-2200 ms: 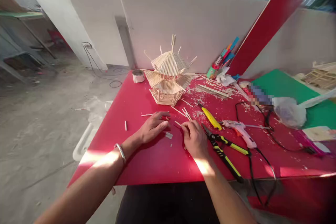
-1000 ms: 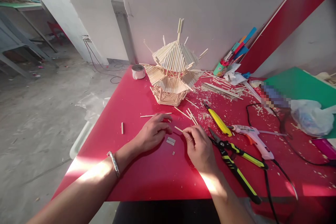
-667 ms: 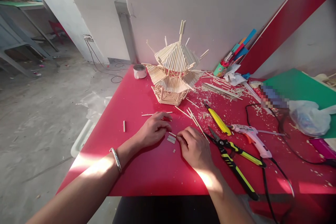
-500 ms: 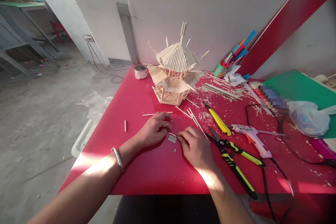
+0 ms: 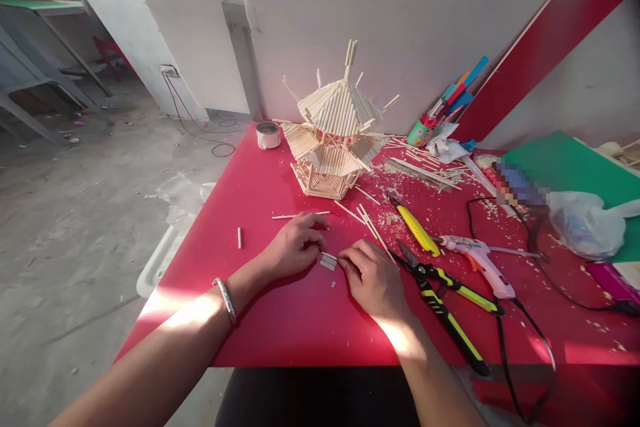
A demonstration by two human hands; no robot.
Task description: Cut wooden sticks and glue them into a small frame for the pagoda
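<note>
A short thin wooden stick [image 5: 329, 255] lies between my two hands, just above some small flat grey pieces [image 5: 328, 263] on the red table. My left hand [image 5: 296, 244] is curled, with thumb and fingers at the stick's left end. The fingertips of my right hand [image 5: 371, 273] are closed at its right end. A tiny grey chip [image 5: 333, 285] sits nearer to me. Behind my hands stands a pagoda-like model [image 5: 333, 133] built from round wooden sticks, with two tiers of roof.
Right of my right hand lie pliers-like cutters [image 5: 440, 287], a yellow utility knife [image 5: 417, 228] and a pink glue gun [image 5: 480, 267] with its cord. Loose sticks [image 5: 425, 170] and shavings are scattered behind. A white mug [image 5: 269, 135] stands at the back left of the red table [image 5: 200, 247].
The view has shifted very slightly. Both hands stay in place at the short stick, with no clear movement.
</note>
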